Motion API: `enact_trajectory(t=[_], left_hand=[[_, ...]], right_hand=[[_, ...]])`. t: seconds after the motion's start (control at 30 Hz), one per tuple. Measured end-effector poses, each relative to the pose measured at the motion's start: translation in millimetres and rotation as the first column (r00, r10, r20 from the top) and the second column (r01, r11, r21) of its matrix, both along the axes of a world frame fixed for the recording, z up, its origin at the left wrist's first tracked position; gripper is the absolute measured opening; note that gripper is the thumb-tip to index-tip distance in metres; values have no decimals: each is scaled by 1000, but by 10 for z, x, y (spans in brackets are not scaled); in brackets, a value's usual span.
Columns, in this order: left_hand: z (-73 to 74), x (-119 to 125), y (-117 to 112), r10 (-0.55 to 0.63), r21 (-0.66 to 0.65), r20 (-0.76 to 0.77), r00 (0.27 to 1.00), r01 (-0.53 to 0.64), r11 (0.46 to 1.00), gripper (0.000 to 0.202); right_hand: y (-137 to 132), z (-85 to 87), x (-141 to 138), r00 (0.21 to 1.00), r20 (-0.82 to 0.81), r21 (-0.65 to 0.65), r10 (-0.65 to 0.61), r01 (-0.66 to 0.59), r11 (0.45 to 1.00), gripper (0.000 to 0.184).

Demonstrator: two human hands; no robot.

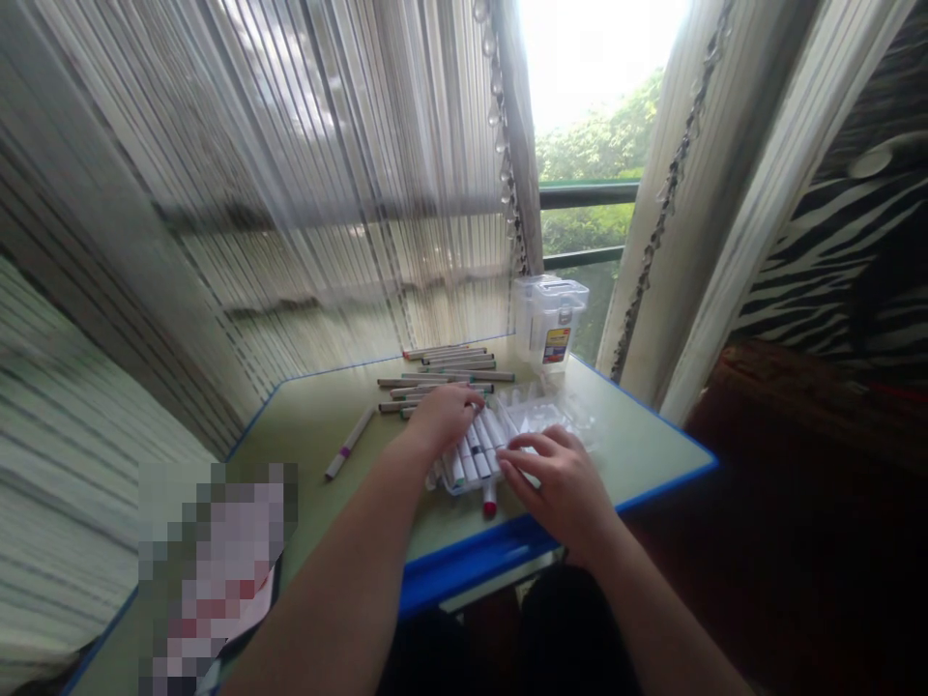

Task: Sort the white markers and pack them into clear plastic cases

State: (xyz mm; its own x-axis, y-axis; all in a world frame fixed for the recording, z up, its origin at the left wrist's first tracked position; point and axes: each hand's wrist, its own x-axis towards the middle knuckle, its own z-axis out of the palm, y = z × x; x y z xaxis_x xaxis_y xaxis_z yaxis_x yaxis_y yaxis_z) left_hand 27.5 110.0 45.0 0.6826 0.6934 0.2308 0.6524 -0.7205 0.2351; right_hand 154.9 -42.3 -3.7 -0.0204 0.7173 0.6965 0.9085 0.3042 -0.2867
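Several white markers (470, 456) lie side by side in a clear plastic tray near the table's front edge. My left hand (448, 418) rests over the far end of this row, its fingers curled down among the markers; whether they grip one is hidden. At the right side of the row is my right hand (555, 474), fingers bent, with the fingertips touching the nearest markers. A marker with a red end (490, 505) sticks out below the tray. Beyond my left hand, several loose markers (449, 377) lie roughly parallel on the table.
A single marker with a purple band (350, 445) lies at the left. A clear plastic box (552, 319) with a label stands at the back right corner, and clear plastic holders (580, 416) lie beside my right hand. The table (652, 454) has a blue edge; striped curtains hang behind.
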Motion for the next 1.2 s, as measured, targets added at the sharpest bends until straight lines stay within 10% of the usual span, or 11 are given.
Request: enact_trajectory(t=[1.2], left_hand=[[-25, 13, -39, 21, -5, -3, 1000, -21, 1000, 35]], right_hand=[[43, -73, 36, 996, -85, 58, 27, -22, 998, 20]])
